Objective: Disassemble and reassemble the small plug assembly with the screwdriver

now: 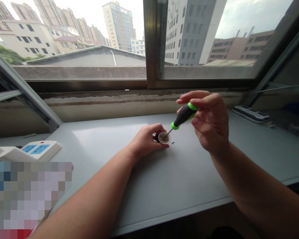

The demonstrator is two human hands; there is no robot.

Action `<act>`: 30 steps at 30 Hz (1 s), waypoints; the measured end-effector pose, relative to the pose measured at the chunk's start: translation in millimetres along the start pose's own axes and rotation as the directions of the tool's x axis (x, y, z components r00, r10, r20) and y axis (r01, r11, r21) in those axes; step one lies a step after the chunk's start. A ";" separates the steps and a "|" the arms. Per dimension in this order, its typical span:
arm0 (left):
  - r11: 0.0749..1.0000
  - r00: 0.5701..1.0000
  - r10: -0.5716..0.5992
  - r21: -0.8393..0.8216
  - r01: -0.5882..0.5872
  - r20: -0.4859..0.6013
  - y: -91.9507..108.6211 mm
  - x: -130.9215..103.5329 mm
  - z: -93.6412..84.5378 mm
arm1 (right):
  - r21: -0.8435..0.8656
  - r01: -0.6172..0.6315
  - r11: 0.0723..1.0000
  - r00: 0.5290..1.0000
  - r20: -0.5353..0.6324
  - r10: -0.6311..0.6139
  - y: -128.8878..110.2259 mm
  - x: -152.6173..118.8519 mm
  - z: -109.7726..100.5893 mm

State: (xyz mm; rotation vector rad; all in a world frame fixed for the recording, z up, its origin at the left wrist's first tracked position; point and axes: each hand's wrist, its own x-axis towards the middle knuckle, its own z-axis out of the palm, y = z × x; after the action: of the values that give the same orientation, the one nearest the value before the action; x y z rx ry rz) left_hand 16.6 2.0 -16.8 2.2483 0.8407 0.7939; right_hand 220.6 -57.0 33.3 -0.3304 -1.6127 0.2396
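Note:
My left hand [149, 137] is wrapped round a small round part with a white rim [169, 141] and a dark side, tilted with its opening toward me. A screwdriver [184, 117] with a black and green handle slants down, its metal shaft reaching into that opening. My right hand [210, 121] has the handle's upper end between thumb and fingers. The screwdriver's tip is hidden inside the cup-like part. Just right of the part, a tiny screw [172, 142] lies on the table.
The grey-white table [184, 179] stretches below a window [149, 49]. A white power strip with blue socket panels [40, 150] sits at the left, beside a blurred-out patch. Another power strip [251, 114] lies at the back right. A metal frame post [37, 96] rises at the left.

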 end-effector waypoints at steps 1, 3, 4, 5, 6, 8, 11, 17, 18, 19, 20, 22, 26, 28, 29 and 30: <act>1.000 1.000 0.001 0.000 -0.001 0.001 -0.4 0.1 0.0 | 0.022 -0.019 1.000 1.000 0.024 0.018 -1.0 -0.6 0.2; 1.000 1.000 0.004 0.005 -0.004 0.001 -0.4 0.2 0.0 | 0.037 -0.026 0.999 0.999 0.039 0.025 -2.4 -0.7 1.4; 1.000 1.000 0.005 0.010 -0.005 0.000 -0.2 0.2 -0.1 | 0.030 -0.010 1.000 1.000 0.029 0.009 -2.5 -0.3 2.2; 1.000 1.000 0.005 0.016 -0.005 -0.002 0.2 0.2 -0.2 | 0.015 0.014 1.000 1.000 0.012 -0.014 -2.2 0.2 2.8; 1.000 1.000 0.005 0.022 -0.005 -0.002 0.7 0.1 -0.2 | -0.004 0.037 0.999 0.999 -0.004 -0.037 -1.4 0.9 3.1; 0.999 1.000 0.007 0.032 -0.007 -0.002 1.4 0.0 -0.3 | -0.034 0.067 0.997 0.997 -0.025 -0.068 0.6 2.0 2.6; 0.999 1.000 0.012 0.037 -0.012 -0.003 1.5 0.3 -0.2 | -0.042 0.066 0.997 0.997 -0.026 -0.067 2.6 1.9 -0.4; 0.999 1.000 0.010 0.034 -0.010 -0.002 0.7 0.9 0.2 | -0.015 0.030 0.999 0.999 0.033 -0.029 0.1 0.6 -3.4; 0.999 1.000 0.009 0.037 -0.009 -0.004 0.9 0.8 0.2 | -0.016 0.039 0.999 0.998 0.040 -0.038 0.0 0.9 -3.3; 0.999 1.000 0.009 0.039 -0.009 -0.007 1.3 0.8 0.1 | -0.028 0.050 0.998 0.998 0.041 -0.049 0.1 1.4 -3.2; 0.999 1.000 0.009 0.040 -0.008 -0.008 1.7 0.7 0.0 | -0.052 0.058 0.997 0.998 0.034 -0.056 0.5 1.8 -3.3; 0.999 1.000 0.010 0.041 -0.009 -0.007 2.7 0.6 -0.2 | -0.118 0.054 0.991 0.999 0.013 -0.053 1.8 2.6 -3.8; 0.999 1.000 0.012 0.044 -0.011 -0.006 3.8 0.7 -0.4 | -0.137 0.035 0.990 0.999 -0.002 -0.036 3.5 2.2 -5.3; 0.999 1.000 0.010 0.047 -0.010 -0.006 3.7 0.7 -0.3 | -0.101 0.036 0.994 0.999 0.014 -0.034 3.3 1.5 -5.2; 0.999 1.000 0.010 0.046 -0.010 -0.006 3.5 0.7 -0.2 | -0.086 0.033 0.996 0.999 0.024 -0.031 3.2 1.1 -5.0; 0.999 1.000 0.011 0.046 -0.010 -0.005 3.4 0.6 -0.2 | -0.081 0.026 0.996 0.999 0.028 -0.024 3.2 0.7 -4.7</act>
State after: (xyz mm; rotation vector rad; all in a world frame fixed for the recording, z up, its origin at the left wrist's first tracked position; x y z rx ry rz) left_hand 18.0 0.4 -14.2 2.2938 0.8590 0.7935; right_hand 225.4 -54.0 33.2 -0.3704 -1.6551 0.1597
